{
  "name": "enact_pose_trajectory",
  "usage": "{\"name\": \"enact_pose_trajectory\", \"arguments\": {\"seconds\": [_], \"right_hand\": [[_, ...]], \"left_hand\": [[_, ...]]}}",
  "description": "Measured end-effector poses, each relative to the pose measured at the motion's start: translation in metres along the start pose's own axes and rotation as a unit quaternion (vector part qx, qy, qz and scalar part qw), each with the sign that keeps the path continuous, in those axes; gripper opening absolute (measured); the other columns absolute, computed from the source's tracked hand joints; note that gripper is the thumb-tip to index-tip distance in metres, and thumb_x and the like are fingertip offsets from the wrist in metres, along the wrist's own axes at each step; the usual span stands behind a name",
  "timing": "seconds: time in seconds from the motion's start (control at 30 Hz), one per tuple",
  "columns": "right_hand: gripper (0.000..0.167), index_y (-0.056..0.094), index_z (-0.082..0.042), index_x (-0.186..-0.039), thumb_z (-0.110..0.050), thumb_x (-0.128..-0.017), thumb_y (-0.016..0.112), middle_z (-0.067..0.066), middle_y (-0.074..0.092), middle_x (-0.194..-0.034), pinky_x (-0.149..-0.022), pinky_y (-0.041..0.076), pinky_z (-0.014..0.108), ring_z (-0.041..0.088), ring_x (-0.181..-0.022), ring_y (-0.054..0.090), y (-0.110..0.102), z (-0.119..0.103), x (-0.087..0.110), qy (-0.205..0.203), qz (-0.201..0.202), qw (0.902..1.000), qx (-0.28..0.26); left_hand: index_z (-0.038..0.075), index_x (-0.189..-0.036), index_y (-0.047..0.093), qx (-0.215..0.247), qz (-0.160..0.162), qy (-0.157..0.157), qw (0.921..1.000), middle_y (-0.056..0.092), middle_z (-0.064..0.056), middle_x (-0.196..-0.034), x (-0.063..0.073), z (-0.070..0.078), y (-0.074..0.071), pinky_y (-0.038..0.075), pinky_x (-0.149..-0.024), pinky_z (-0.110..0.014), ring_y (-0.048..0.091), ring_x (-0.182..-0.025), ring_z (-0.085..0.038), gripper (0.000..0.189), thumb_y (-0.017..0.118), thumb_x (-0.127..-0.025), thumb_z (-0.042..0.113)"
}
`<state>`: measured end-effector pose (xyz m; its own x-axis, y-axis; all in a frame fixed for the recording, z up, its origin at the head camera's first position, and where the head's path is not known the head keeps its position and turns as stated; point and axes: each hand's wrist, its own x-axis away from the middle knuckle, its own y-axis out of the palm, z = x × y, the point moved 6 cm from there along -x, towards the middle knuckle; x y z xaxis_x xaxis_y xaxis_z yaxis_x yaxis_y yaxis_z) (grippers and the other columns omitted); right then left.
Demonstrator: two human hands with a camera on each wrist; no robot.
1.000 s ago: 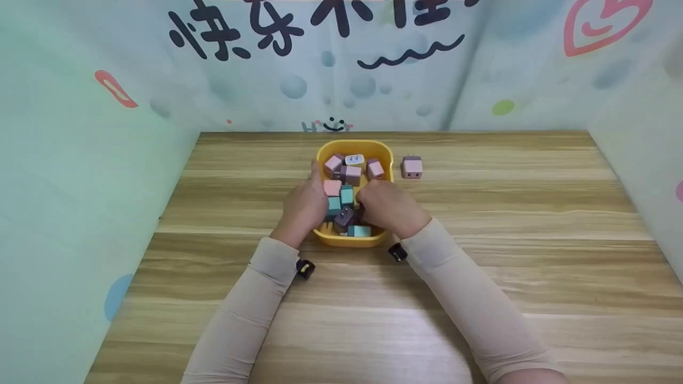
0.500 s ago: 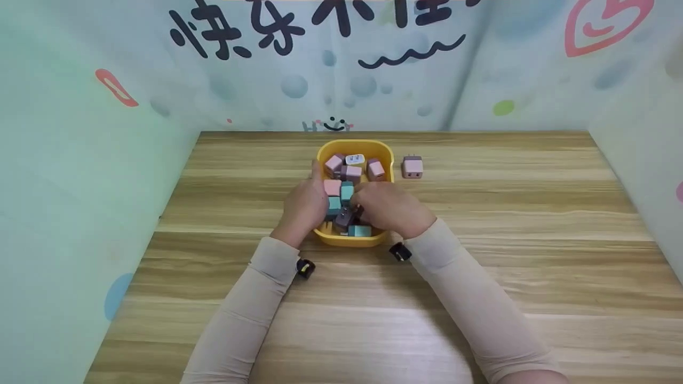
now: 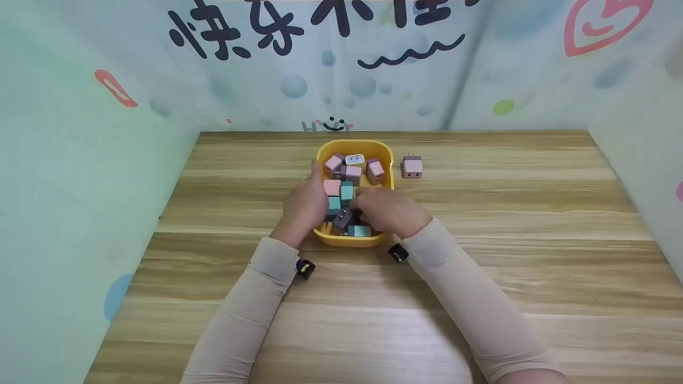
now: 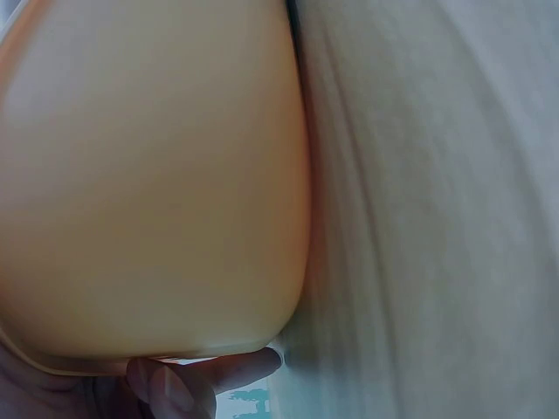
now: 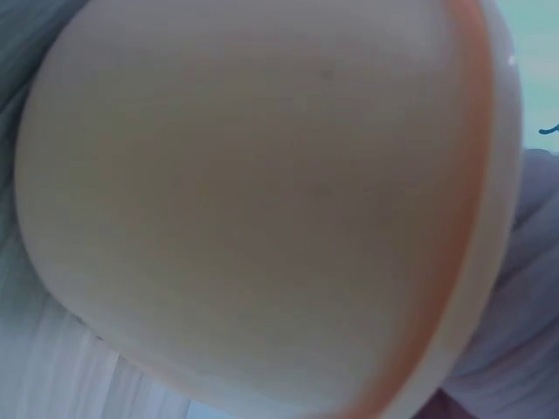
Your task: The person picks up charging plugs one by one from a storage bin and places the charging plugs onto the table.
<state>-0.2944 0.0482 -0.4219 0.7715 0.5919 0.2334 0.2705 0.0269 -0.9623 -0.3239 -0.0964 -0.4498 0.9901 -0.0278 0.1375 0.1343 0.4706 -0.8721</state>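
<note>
A yellow plastic bin (image 3: 355,241) holds several small plug-in chargers. My left hand (image 3: 305,208) grips its left side, thumb along the rim; in the left wrist view, fingers (image 4: 179,391) curl against the outer wall. Over the right rim, my right hand (image 3: 394,212) reaches in with bent fingers. Its fingertips, beside a dark purple charger (image 3: 343,219) and a teal charger (image 3: 346,192), are mostly hidden, so any hold is unclear. A pink charger (image 3: 332,188) lies near my left thumb. The bin's wall (image 5: 253,201) fills most of the right wrist view.
One lilac charger (image 3: 412,167) stands on the wooden table (image 3: 507,213) just right of the bin. Lilac chargers (image 3: 350,174) and a white one (image 3: 354,160) lie in the bin's far end. A printed cloth (image 3: 245,96) hangs behind the table, with pale side panels.
My right hand has shifted slightly within the bin, away from its far end, exposing more of the lilac charger by the right wall. The dark purple charger has turned. My left hand stays put.
</note>
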Motion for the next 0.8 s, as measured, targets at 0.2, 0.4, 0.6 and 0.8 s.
{"name": "enact_pose_trajectory", "arguments": {"seconds": [0.2,0.4,0.6,0.8], "right_hand": [[0.019,0.081,-0.013,-0.118,-0.016,-0.107,0.065,0.006,0.071,-0.102,-0.083,0.059,0.036,0.023,-0.086,0.064,-0.003,-0.002,0.001,-0.002,0.011,0.9999,0.001],[0.02,0.082,-0.01,-0.113,-0.011,-0.105,0.065,0.007,0.07,-0.099,-0.079,0.058,0.034,0.022,-0.085,0.063,-0.011,-0.003,0.004,-0.008,0.039,0.9992,0.002],[0.018,0.082,-0.009,-0.112,-0.011,-0.102,0.067,0.008,0.068,-0.101,-0.082,0.058,0.035,0.024,-0.086,0.063,-0.02,-0.002,0.006,-0.007,0.065,0.9977,-0.019],[0.016,0.082,-0.008,-0.11,-0.007,-0.101,0.069,0.009,0.068,-0.099,-0.08,0.058,0.036,0.025,-0.083,0.061,-0.029,-0.004,0.011,-0.024,0.102,0.9945,-0.002]], "left_hand": [[0.016,-0.173,-0.001,0.011,-0.002,-0.008,0.9999,0.057,-0.011,-0.092,0.0,-0.001,0.0,0.054,-0.077,-0.034,0.061,-0.082,-0.027,0.072,0.042,-0.115,0.014],[0.011,-0.173,0.004,-0.001,0.012,0.007,0.9999,0.057,-0.01,-0.085,-0.003,0.0,0.0,0.053,-0.071,-0.034,0.06,-0.076,-0.026,0.071,0.044,-0.114,0.013],[0.012,-0.173,0.005,0.004,0.011,0.007,0.9999,0.056,-0.01,-0.084,-0.003,-0.001,0.0,0.053,-0.07,-0.035,0.06,-0.075,-0.026,0.071,0.044,-0.113,0.012],[0.013,-0.173,0.003,0.009,0.005,0.001,0.9999,0.057,-0.011,-0.088,-0.003,-0.002,0.0,0.053,-0.072,-0.035,0.061,-0.077,-0.026,0.072,0.044,-0.113,0.012]]}}
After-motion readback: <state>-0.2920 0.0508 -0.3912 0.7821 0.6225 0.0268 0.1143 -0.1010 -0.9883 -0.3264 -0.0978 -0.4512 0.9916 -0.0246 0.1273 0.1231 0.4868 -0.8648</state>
